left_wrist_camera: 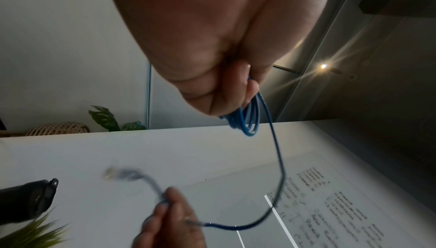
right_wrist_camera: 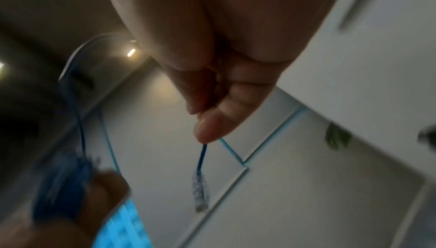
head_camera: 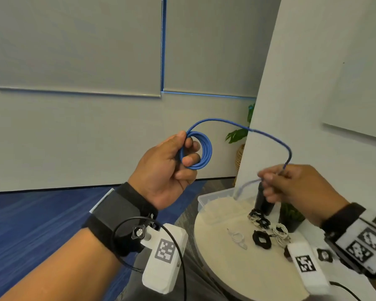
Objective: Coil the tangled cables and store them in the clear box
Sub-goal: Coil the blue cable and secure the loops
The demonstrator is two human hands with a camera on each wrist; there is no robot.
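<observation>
My left hand (head_camera: 178,157) grips a small coil of blue cable (head_camera: 204,153), held up in the air left of the table; the same coil (left_wrist_camera: 247,121) shows in the left wrist view. A free length of the cable arcs right to my right hand (head_camera: 276,181), which pinches it near the end. The plug end (right_wrist_camera: 200,190) hangs blurred below my right fingers. The clear box (head_camera: 213,198) sits at the far edge of the round table (head_camera: 237,270), partly behind my right hand.
On the table lie a white cable (head_camera: 237,237), a black coiled cable (head_camera: 262,238) and further black and white cable bundles (head_camera: 278,232). A dark bottle (head_camera: 263,203) and a small potted plant (head_camera: 291,216) stand near the wall. Blue carpet lies left.
</observation>
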